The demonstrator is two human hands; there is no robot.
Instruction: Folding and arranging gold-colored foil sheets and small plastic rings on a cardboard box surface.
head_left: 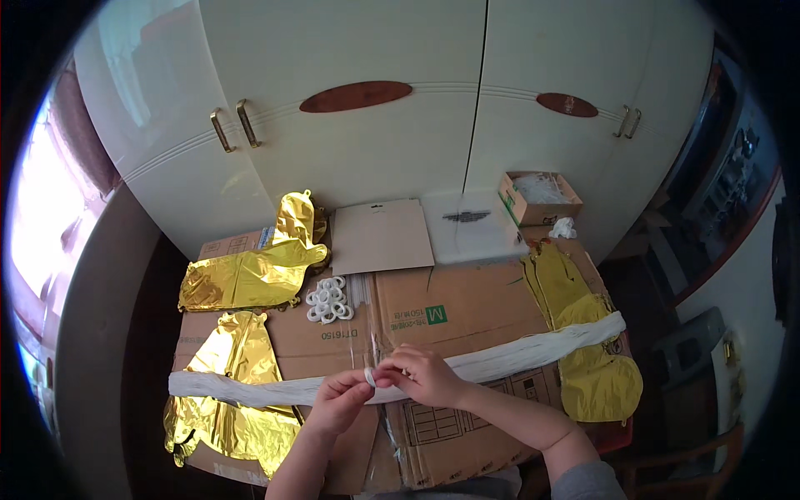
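Note:
My left hand (340, 398) pinches a small white ring (370, 377) between thumb and fingertips, above the middle of the cardboard. Close against it, my right hand (421, 375) has its fingers closed at the ring's right side; whether a thin strand lies between them is too small to tell. Beneath both hands a long bundle of white strands (517, 357) stretches across the work surface from left to right. Beyond the hands lies a pile of similar white rings (330, 300).
Flattened cardboard (467, 304) covers the surface. Gold foil balloons (242, 275) lie flat at left, with more foil balloons (596, 387) at right. Farther back are a grey-brown board (382, 236), a white translucent sheet (471, 229) and a small box (542, 200). Cream cabinets (350, 50) stand behind.

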